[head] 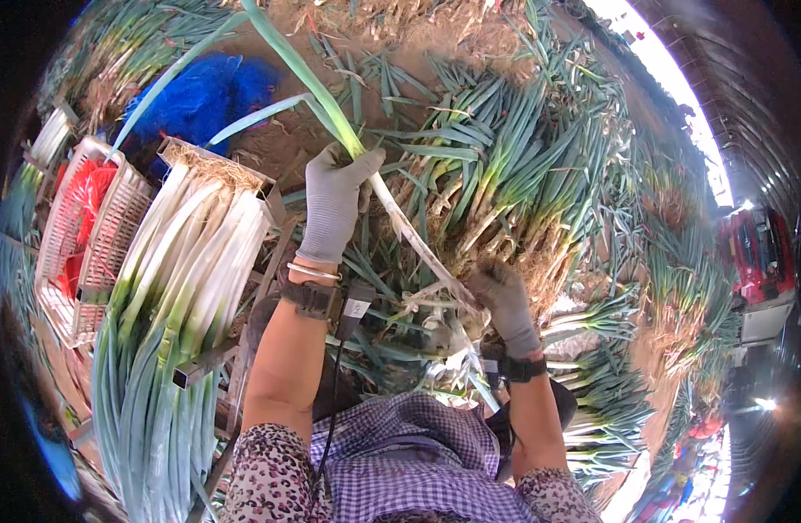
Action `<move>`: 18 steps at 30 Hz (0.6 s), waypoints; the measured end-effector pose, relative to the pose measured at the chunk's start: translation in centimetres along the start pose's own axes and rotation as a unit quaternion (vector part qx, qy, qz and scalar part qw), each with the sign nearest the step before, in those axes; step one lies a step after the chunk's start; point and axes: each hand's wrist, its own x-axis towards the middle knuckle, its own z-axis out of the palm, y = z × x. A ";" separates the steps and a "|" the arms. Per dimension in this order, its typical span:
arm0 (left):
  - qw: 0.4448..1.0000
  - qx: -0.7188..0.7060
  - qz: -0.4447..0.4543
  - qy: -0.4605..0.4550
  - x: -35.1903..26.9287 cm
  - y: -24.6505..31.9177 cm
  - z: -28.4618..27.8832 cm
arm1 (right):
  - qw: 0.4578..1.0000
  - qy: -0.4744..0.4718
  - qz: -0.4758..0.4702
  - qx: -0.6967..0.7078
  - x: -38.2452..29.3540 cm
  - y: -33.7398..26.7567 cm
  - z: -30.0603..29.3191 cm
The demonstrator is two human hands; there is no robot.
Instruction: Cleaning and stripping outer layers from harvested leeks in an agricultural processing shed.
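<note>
My gloved left hand (338, 196) is closed around a long green onion (407, 232), where its green leaves meet the pale shaft. The leaves rise to the top of the view; the shaft slants down to the right. At its root end is my gloved right hand (503, 302), its fingers bent against the roots; whether they pinch it is hard to tell. Loose, dry outer skins hang about the lower shaft. Left of my left arm, a thick bundle of white-stemmed green onions (198, 242) lies on a metal frame (207, 359), roots at the top.
A plastic basket (93, 255) with red netting or twine (87, 202) stands at the far left, below a heap of blue netting (201, 98). Unpeeled green onions (505, 157) are piled ahead and to the right. Shorter rows (603, 392) lie by my right arm. A red vehicle (760, 255) stands far right.
</note>
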 end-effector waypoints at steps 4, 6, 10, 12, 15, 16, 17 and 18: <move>1.000 0.011 0.001 -0.008 -0.5 0.1 0.7 | 0.896 0.148 -0.040 -0.418 0.4 -1.2 2.7; 1.000 0.012 -0.006 -0.013 -0.9 -0.6 1.3 | 0.828 0.140 -0.203 -0.504 2.8 -1.2 5.6; 0.999 -0.030 -0.014 0.016 -0.8 -1.4 2.6 | 0.743 0.102 -0.358 -0.557 7.0 0.2 7.6; 0.999 -0.024 -0.047 0.004 -0.7 -0.6 2.1 | 0.836 0.096 -0.321 -0.434 7.3 0.8 7.5; 0.996 -0.076 -0.011 0.034 0.2 -1.3 1.3 | 0.959 0.081 -0.257 -0.087 6.6 1.2 7.7; 0.996 -0.076 -0.011 0.036 0.2 -1.3 1.2 | 0.981 0.074 -0.174 0.046 6.3 1.0 7.4; 0.997 -0.072 -0.007 0.038 0.1 -1.4 1.1 | 0.978 0.065 -0.087 0.178 6.0 0.8 7.2; 0.997 -0.070 -0.005 0.038 0.0 -1.4 1.3 | 0.974 0.105 -0.075 0.185 5.4 -0.2 7.7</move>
